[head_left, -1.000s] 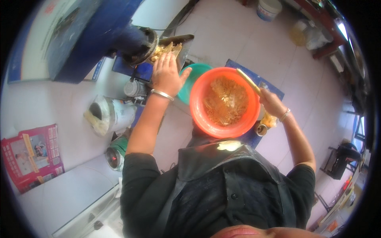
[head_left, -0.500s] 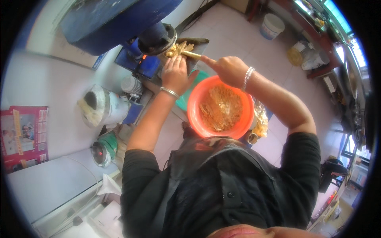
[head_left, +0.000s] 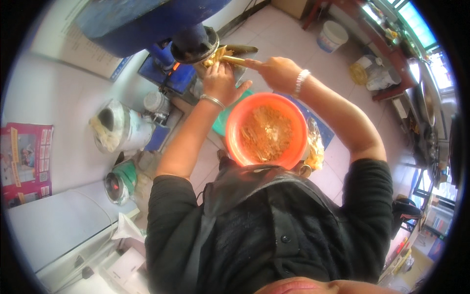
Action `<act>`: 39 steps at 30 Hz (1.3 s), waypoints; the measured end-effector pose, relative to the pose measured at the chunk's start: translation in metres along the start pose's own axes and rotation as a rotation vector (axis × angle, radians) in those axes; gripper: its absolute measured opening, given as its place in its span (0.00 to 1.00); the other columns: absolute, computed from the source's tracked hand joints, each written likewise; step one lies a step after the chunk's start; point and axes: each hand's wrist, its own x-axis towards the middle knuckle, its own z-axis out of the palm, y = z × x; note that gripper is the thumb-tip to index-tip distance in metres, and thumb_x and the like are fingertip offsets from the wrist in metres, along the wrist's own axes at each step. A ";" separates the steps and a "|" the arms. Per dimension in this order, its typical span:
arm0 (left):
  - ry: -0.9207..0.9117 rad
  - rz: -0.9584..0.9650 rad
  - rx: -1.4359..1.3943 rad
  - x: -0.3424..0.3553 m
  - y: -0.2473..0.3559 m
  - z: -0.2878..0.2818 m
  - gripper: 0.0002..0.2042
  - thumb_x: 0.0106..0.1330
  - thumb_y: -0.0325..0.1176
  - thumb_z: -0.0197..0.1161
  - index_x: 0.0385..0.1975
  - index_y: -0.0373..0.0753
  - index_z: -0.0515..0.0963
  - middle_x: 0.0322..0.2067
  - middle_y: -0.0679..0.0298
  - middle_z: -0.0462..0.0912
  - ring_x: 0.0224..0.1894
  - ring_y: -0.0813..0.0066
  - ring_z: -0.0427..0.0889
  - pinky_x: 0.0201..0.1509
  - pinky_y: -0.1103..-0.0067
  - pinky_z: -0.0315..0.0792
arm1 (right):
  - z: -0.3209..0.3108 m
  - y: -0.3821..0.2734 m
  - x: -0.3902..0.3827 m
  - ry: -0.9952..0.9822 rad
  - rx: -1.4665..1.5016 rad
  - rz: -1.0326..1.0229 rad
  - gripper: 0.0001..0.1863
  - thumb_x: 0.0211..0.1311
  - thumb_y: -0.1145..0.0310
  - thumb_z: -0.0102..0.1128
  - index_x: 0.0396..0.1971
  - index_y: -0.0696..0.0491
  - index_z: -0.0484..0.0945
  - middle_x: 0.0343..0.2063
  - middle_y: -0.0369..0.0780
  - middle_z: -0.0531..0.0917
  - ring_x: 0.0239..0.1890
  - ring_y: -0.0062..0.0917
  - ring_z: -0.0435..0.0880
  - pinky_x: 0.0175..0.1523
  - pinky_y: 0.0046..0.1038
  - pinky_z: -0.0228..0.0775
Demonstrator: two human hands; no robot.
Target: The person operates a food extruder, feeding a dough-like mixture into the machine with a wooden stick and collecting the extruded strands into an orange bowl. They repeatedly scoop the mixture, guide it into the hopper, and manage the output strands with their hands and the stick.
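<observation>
My right hand (head_left: 280, 73) is closed around a pale, wooden-looking handle (head_left: 235, 60), its index finger stretched along it. The far end of the handle reaches into a heap of dry yellow pieces (head_left: 213, 59). Against the near side of that heap lies my left hand (head_left: 221, 84), fingers stretched forward and thumb spread away. The heap sits by the round dark rim (head_left: 213, 45) of a blue machine (head_left: 152, 27); what the fingertips touch is partly hidden. Closer to me, an orange basin (head_left: 234, 147) holds brownish powder with flat chips (head_left: 267, 132).
A green basin (head_left: 220, 124) shows behind the orange one. Beside it on the right lies a shiny plastic bag (head_left: 316, 144). White buckets stand on the left (head_left: 134, 130) and far right (head_left: 333, 36). A small motor (head_left: 156, 103) is near the wall.
Both hands have shifted a little forward, toward the machine's rim. My left thumb points further outward. The whole view has shifted slightly.
</observation>
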 end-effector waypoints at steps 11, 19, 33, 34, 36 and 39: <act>0.141 0.023 -0.007 0.000 0.004 0.011 0.32 0.54 0.56 0.67 0.44 0.28 0.75 0.38 0.50 0.77 0.45 0.53 0.78 0.51 0.65 0.74 | 0.016 -0.011 0.040 -0.054 0.038 0.010 0.35 0.57 0.75 0.54 0.68 0.54 0.60 0.22 0.49 0.82 0.26 0.41 0.84 0.31 0.39 0.75; 0.051 0.021 0.014 0.004 0.000 0.010 0.36 0.54 0.57 0.67 0.46 0.25 0.73 0.37 0.50 0.77 0.42 0.54 0.77 0.48 0.63 0.72 | 0.006 0.000 0.032 -0.025 -0.014 -0.039 0.34 0.59 0.75 0.52 0.68 0.48 0.62 0.22 0.48 0.82 0.26 0.41 0.84 0.31 0.38 0.76; -0.188 -0.034 -0.001 0.005 0.004 0.005 0.39 0.58 0.61 0.61 0.50 0.23 0.73 0.52 0.41 0.75 0.61 0.48 0.70 0.67 0.64 0.62 | 0.020 -0.014 0.034 -0.045 0.037 0.008 0.32 0.59 0.75 0.51 0.66 0.50 0.62 0.24 0.48 0.83 0.27 0.42 0.85 0.31 0.41 0.76; -0.141 -0.007 -0.009 0.005 0.002 0.007 0.37 0.57 0.60 0.62 0.47 0.23 0.73 0.47 0.42 0.76 0.57 0.47 0.72 0.65 0.63 0.64 | 0.021 -0.014 0.035 -0.041 0.030 0.002 0.32 0.58 0.75 0.51 0.66 0.50 0.62 0.24 0.48 0.83 0.28 0.42 0.85 0.31 0.41 0.76; -0.063 0.019 -0.015 0.003 -0.001 0.010 0.36 0.57 0.59 0.62 0.46 0.23 0.73 0.45 0.42 0.77 0.55 0.46 0.74 0.64 0.62 0.65 | 0.023 -0.009 0.037 -0.002 -0.016 -0.033 0.34 0.59 0.75 0.53 0.68 0.49 0.61 0.22 0.48 0.82 0.26 0.40 0.84 0.31 0.39 0.76; 0.041 -0.014 0.009 -0.008 -0.005 0.005 0.38 0.59 0.59 0.60 0.51 0.23 0.71 0.50 0.42 0.75 0.59 0.47 0.70 0.67 0.61 0.61 | 0.008 -0.004 0.024 -0.004 0.031 -0.033 0.35 0.59 0.76 0.52 0.69 0.49 0.60 0.22 0.48 0.81 0.26 0.40 0.84 0.31 0.38 0.75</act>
